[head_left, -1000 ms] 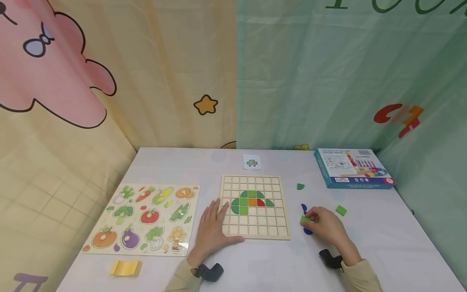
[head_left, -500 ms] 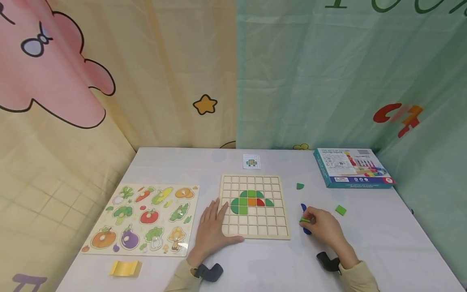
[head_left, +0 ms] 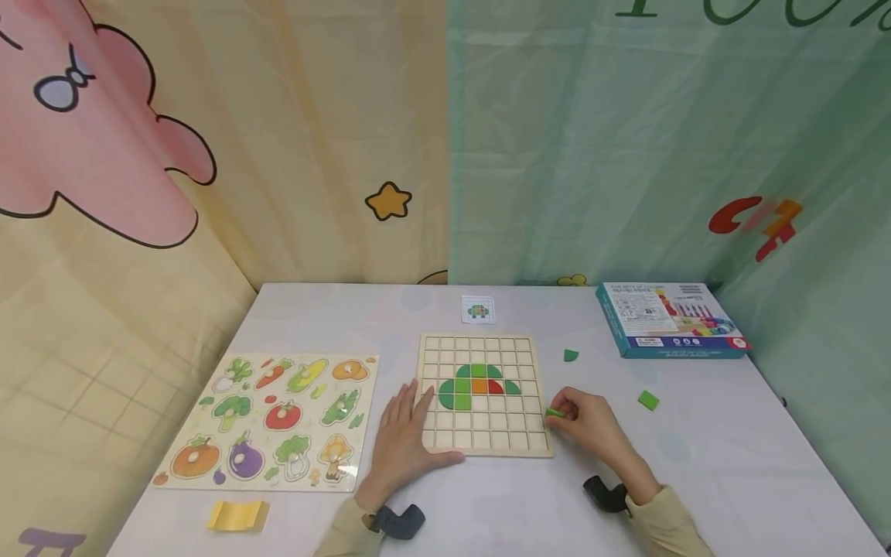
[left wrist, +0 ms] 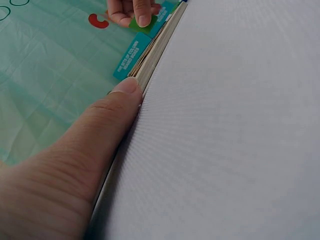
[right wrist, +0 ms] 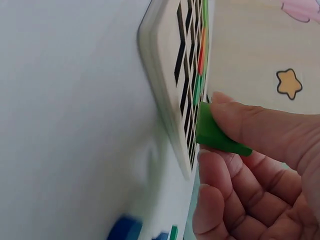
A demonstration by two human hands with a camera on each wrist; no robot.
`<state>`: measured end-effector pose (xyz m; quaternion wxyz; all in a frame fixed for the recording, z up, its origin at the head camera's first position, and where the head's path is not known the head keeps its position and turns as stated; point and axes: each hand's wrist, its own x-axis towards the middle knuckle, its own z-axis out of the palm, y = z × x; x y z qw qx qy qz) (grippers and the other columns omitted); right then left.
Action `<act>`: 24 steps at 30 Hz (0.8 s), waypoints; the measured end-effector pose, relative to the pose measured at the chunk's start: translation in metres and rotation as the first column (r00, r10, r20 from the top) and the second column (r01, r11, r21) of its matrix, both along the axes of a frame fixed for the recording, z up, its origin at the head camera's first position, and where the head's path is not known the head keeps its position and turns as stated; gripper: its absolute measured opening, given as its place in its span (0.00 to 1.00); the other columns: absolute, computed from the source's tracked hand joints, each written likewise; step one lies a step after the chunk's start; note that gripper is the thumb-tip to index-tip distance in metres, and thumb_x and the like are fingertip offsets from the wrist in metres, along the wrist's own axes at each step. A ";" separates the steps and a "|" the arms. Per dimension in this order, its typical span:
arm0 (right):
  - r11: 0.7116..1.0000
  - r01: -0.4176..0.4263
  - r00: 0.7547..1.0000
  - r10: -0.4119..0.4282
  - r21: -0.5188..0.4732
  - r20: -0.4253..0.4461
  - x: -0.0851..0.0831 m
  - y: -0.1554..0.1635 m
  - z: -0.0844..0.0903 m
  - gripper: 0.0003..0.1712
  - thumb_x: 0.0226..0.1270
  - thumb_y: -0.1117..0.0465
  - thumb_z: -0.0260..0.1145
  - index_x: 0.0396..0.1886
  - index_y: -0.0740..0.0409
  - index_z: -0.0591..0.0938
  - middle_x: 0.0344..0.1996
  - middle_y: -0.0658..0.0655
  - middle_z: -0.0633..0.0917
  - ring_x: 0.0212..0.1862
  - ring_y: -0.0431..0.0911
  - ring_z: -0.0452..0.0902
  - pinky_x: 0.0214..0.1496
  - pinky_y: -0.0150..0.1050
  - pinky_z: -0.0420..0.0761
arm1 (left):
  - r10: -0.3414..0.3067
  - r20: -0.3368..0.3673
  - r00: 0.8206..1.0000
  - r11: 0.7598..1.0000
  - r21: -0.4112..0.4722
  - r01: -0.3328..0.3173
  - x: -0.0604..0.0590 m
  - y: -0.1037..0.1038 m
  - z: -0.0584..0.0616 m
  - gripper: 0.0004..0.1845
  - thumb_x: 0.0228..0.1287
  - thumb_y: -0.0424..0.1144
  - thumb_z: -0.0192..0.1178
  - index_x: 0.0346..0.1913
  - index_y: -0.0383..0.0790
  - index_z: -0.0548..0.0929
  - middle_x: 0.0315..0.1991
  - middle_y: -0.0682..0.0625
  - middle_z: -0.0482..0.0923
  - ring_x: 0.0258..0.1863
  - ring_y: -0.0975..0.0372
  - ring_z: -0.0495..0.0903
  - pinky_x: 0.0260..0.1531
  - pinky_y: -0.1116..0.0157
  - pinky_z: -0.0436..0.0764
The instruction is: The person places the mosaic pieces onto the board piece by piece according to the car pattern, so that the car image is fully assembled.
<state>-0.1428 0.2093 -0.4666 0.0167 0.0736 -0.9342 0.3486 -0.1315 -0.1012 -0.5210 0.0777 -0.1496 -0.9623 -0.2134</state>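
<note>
A wooden grid board [head_left: 480, 441] lies mid-table with green, orange and red tiles in its middle rows. My left hand [head_left: 404, 437] rests flat on the table and the board's left edge [left wrist: 150, 60], fingers straight. My right hand [head_left: 581, 422] pinches a small green tile [head_left: 554, 413] at the board's right edge; in the right wrist view the green tile [right wrist: 212, 132] sits between thumb and fingers just above the grid [right wrist: 172, 70].
A vegetable peg puzzle [head_left: 271, 418] lies left, a yellow piece [head_left: 239, 514] near the front. Loose green tiles [head_left: 648, 400] [head_left: 571, 355], a blue-edged box [head_left: 668, 319] at back right, and a small pattern card [head_left: 478, 309] behind the board.
My right hand lifted the green tile off the table by the blue pieces and carried it left to the board's right edge. The left hand stayed put.
</note>
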 end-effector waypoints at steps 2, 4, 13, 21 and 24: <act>1.000 -0.015 1.000 0.015 -0.025 0.005 -0.003 -0.007 0.000 0.13 0.49 0.65 0.77 0.26 0.56 0.78 0.19 0.46 0.75 0.24 0.41 0.68 0.23 0.32 0.70 | -0.002 -0.006 1.000 1.000 0.009 0.002 0.001 0.000 0.002 0.63 0.35 0.79 0.60 0.72 0.42 0.60 0.73 0.39 0.48 0.72 0.48 0.45 0.68 0.51 0.47; 0.998 -0.031 0.999 0.032 -0.047 0.011 -0.007 -0.015 0.000 0.14 0.48 0.65 0.77 0.26 0.55 0.77 0.19 0.46 0.74 0.23 0.41 0.68 0.23 0.32 0.70 | -0.004 -0.010 1.000 1.000 0.023 0.005 0.001 0.000 0.003 0.63 0.34 0.78 0.62 0.71 0.41 0.61 0.73 0.38 0.49 0.71 0.47 0.46 0.68 0.50 0.48; 0.987 -0.102 0.995 0.102 -0.122 -0.003 -0.024 -0.051 0.001 0.12 0.50 0.65 0.76 0.24 0.54 0.79 0.20 0.45 0.76 0.24 0.41 0.70 0.26 0.32 0.73 | 0.001 0.023 1.000 1.000 0.018 -0.001 0.001 0.000 0.004 0.63 0.35 0.78 0.61 0.72 0.43 0.60 0.73 0.39 0.48 0.72 0.48 0.45 0.68 0.52 0.46; 0.973 -0.184 0.982 0.186 -0.142 0.004 -0.033 -0.076 -0.002 0.05 0.55 0.69 0.71 0.29 0.58 0.83 0.23 0.46 0.79 0.27 0.40 0.74 0.29 0.32 0.77 | 0.005 0.020 1.000 1.000 0.015 -0.005 0.000 0.000 0.002 0.63 0.34 0.80 0.59 0.73 0.44 0.59 0.74 0.40 0.47 0.72 0.50 0.44 0.69 0.53 0.45; 0.970 -0.205 0.979 0.206 -0.133 -0.004 -0.033 -0.080 -0.003 0.05 0.55 0.69 0.71 0.29 0.59 0.83 0.23 0.46 0.79 0.27 0.39 0.74 0.29 0.32 0.77 | 0.004 0.015 1.000 1.000 0.003 -0.004 0.000 0.000 0.001 0.63 0.34 0.81 0.58 0.73 0.44 0.59 0.74 0.40 0.47 0.72 0.50 0.44 0.69 0.53 0.45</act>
